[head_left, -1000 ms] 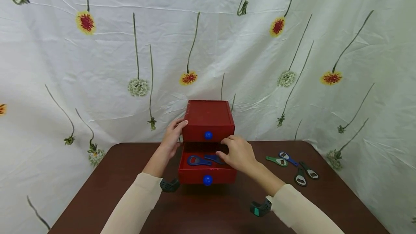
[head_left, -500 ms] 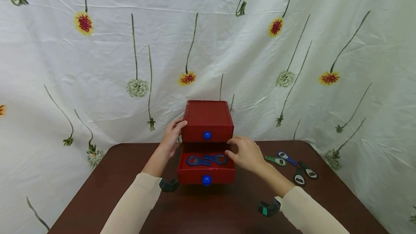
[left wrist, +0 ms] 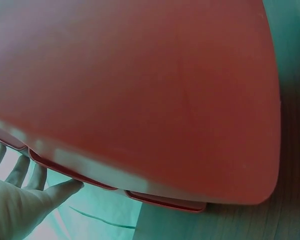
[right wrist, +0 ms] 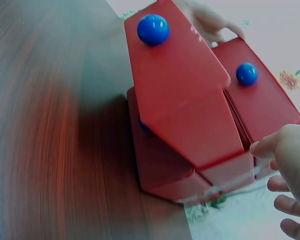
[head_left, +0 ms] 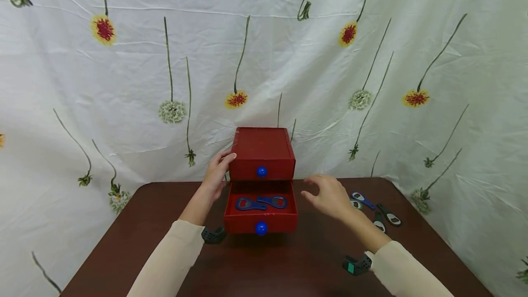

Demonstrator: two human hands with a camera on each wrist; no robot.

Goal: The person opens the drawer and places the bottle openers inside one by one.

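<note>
A red chest [head_left: 262, 150] with 2 drawers stands at the back middle of the brown table [head_left: 123, 242], against a flowered cloth [head_left: 123, 68]. Its top drawer is shut; its bottom drawer [head_left: 261, 221] is pulled out toward the person, each with a blue knob [head_left: 261, 228]. In the open drawer lie 2 blue openers [head_left: 260, 203], side by side and touching at the middle.

The left hand [head_left: 217, 173] rests on the chest's left side, thumb on the front top corner, fingers flat along the wall. The right hand [head_left: 327, 194] hovers just right of the open drawer, touching nothing, fingers loosely spread and empty. In the right wrist view its fingers [right wrist: 285, 150] sit near the chest's corner.

Right of that hand, 4 more openers [head_left: 381, 214] lie on the table, partly hidden by the wrist.
</note>
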